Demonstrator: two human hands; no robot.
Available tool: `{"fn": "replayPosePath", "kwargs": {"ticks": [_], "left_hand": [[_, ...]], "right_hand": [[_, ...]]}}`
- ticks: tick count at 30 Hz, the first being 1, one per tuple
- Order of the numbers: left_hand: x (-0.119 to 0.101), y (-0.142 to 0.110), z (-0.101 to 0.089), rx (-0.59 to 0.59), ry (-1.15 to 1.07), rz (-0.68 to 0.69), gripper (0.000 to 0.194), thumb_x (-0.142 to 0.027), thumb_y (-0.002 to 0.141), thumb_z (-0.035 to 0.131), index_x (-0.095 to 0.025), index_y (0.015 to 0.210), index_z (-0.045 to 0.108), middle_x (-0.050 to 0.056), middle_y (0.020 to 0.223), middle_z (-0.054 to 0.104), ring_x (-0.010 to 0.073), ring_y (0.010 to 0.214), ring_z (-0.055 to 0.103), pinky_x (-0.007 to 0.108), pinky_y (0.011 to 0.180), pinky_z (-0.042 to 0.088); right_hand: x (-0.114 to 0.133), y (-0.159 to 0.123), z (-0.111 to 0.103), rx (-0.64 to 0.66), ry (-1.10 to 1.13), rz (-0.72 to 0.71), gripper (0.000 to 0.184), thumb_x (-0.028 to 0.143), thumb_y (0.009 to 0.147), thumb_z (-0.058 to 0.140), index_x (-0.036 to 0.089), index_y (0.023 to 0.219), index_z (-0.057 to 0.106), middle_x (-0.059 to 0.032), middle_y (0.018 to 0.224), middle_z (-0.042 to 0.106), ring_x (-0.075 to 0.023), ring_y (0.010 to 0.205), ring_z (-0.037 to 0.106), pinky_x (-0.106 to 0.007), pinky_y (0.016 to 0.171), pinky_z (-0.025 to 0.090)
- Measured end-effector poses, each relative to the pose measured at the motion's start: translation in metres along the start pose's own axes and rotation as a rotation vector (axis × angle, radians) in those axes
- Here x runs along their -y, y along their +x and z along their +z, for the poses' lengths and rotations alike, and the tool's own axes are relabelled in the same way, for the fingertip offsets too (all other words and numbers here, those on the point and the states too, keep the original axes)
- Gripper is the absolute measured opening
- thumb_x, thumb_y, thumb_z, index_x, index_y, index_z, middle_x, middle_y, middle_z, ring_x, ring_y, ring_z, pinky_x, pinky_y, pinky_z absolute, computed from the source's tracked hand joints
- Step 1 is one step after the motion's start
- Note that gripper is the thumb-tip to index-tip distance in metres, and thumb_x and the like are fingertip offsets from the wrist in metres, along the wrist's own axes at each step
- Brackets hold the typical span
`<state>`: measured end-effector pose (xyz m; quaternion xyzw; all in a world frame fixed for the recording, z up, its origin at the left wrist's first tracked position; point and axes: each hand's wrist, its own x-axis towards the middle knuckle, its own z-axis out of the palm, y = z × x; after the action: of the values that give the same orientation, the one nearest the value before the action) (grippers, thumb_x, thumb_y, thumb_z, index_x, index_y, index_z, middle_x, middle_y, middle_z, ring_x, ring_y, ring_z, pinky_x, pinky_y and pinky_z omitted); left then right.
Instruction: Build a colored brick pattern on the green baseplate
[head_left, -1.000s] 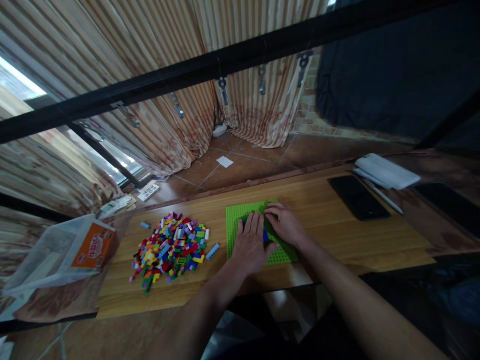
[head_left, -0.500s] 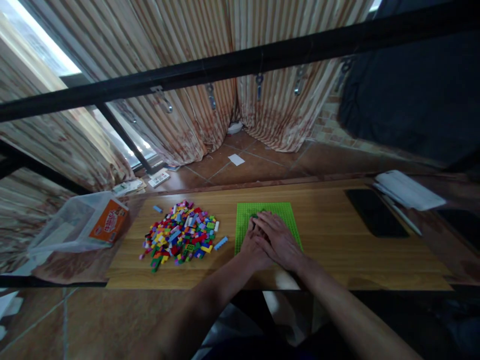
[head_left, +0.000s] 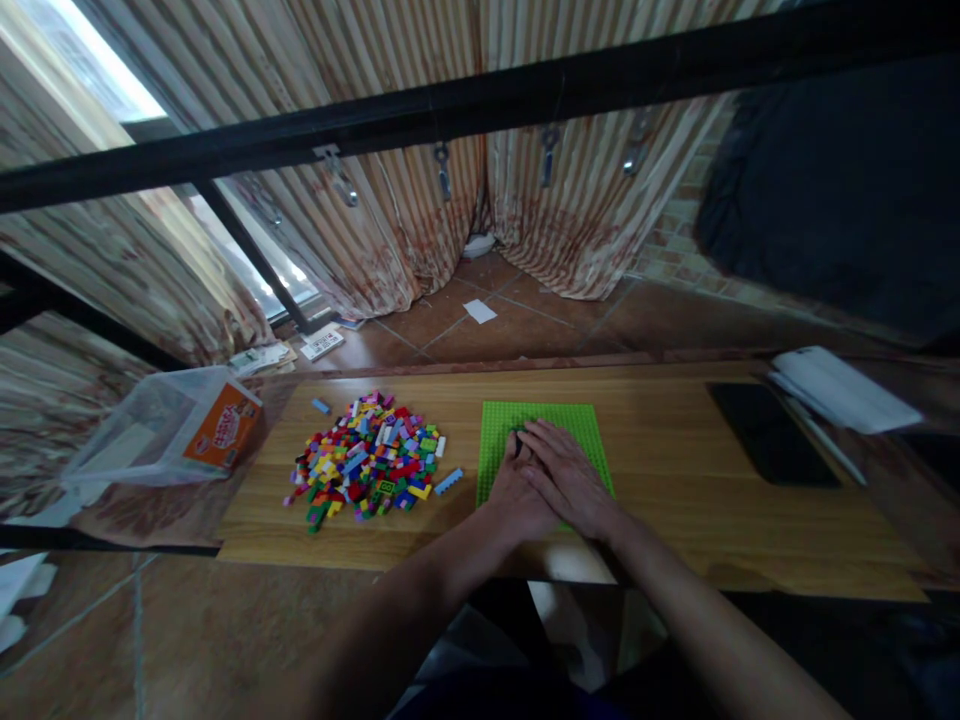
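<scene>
A green studded baseplate (head_left: 570, 418) lies flat on the wooden table (head_left: 675, 470). Both my hands rest on its middle, one over the other. My right hand (head_left: 564, 470) lies flat on top with its fingers stretched out and pressed down. My left hand (head_left: 511, 495) is mostly covered beneath it, its fingers hidden. A dark piece (head_left: 518, 434) peeks out at my fingertips on the plate. A heap of several small coloured bricks (head_left: 367, 458) sits left of the plate, with a light blue brick (head_left: 448, 482) loose beside it.
A clear plastic bag with an orange label (head_left: 172, 430) lies at the table's left end. A black phone (head_left: 772, 433) and a white booklet with a pen (head_left: 836, 390) sit at the right. A black bar (head_left: 480, 100) crosses overhead; curtains hang behind.
My hands, side by side a second ago, have come together, the right one now lying over the left on the plate. The view has shifted slightly.
</scene>
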<state>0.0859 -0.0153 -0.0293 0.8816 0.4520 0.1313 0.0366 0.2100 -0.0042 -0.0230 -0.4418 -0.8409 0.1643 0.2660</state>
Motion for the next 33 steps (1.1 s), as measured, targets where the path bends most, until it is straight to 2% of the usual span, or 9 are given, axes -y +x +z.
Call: {"fn": "replayPosePath", "kwargs": {"ticks": [4,10,15,19,23,27,30,33], "left_hand": [[-0.003,0.000,-0.003,-0.003,0.014,0.003,0.064,-0.041,0.091,0.040,-0.012,0.147,0.027,0.015,0.152,0.030,0.0324,0.142,0.019,0.056,0.117,0.010],[-0.005,0.001,-0.012,-0.013,0.018,-0.014,0.064,-0.042,0.091,0.041,-0.018,0.148,0.025,0.014,0.151,0.033,0.0339,0.140,0.023,0.060,0.113,0.018],[-0.004,0.002,-0.016,0.025,-0.043,-0.040,0.074,-0.048,0.088,0.041,-0.010,0.148,0.020,0.017,0.154,0.025,0.0328,0.143,0.018,0.058,0.112,0.021],[-0.003,-0.004,-0.016,-0.034,-0.128,-0.063,0.078,-0.049,0.085,0.047,-0.010,0.147,0.021,0.016,0.154,0.026,0.0306,0.143,0.017,0.057,0.113,0.020],[0.004,-0.025,-0.027,-0.107,-0.168,-0.135,0.064,-0.044,0.086,0.050,-0.017,0.142,0.034,0.012,0.151,0.033,0.0279,0.141,0.025,0.054,0.113,0.024],[0.035,-0.066,-0.050,-0.265,-0.114,-0.348,0.050,-0.030,0.087,0.051,-0.021,0.135,0.043,0.010,0.143,0.045,0.0250,0.133,0.038,0.049,0.112,0.029],[0.076,-0.102,-0.068,-0.431,-0.015,-0.568,0.041,-0.022,0.086,0.050,-0.020,0.127,0.051,0.010,0.133,0.054,0.0245,0.124,0.047,0.045,0.106,0.037],[0.116,-0.132,-0.082,-0.480,0.109,-0.726,0.031,-0.022,0.087,0.050,-0.021,0.116,0.060,0.009,0.119,0.061,0.0256,0.113,0.054,0.044,0.100,0.041]], "right_hand": [[-0.002,0.000,0.000,-0.007,0.006,-0.014,0.049,0.040,0.094,0.041,0.021,0.139,0.045,-0.0099,0.145,0.045,-0.0248,0.139,0.032,-0.052,0.114,0.026],[-0.007,-0.002,-0.001,-0.072,-0.030,-0.018,0.048,0.042,0.092,0.043,0.024,0.137,0.047,-0.0104,0.142,0.048,-0.0274,0.135,0.038,-0.054,0.111,0.031],[-0.027,-0.007,-0.004,-0.135,-0.108,0.054,0.048,0.044,0.093,0.040,0.023,0.135,0.047,-0.0123,0.139,0.050,-0.0290,0.131,0.043,-0.056,0.106,0.035],[-0.041,-0.010,-0.003,-0.119,-0.107,0.094,0.050,0.046,0.093,0.036,0.020,0.135,0.047,-0.0132,0.133,0.055,-0.0278,0.127,0.047,-0.052,0.103,0.039],[-0.045,-0.012,0.000,-0.125,-0.152,0.089,0.050,0.047,0.094,0.035,0.019,0.133,0.048,-0.0139,0.130,0.057,-0.0292,0.124,0.049,-0.053,0.103,0.039],[-0.045,-0.014,0.002,-0.145,-0.181,0.072,0.049,0.047,0.094,0.035,0.019,0.130,0.051,-0.0142,0.130,0.057,-0.0299,0.124,0.049,-0.053,0.101,0.040],[-0.043,-0.013,0.002,-0.147,-0.195,0.079,0.049,0.047,0.094,0.033,0.017,0.128,0.053,-0.0147,0.129,0.058,-0.0298,0.124,0.049,-0.051,0.101,0.040],[-0.041,-0.012,0.002,-0.150,-0.212,0.086,0.050,0.047,0.094,0.033,0.016,0.126,0.054,-0.0146,0.128,0.059,-0.0297,0.122,0.050,-0.050,0.101,0.040]]}}
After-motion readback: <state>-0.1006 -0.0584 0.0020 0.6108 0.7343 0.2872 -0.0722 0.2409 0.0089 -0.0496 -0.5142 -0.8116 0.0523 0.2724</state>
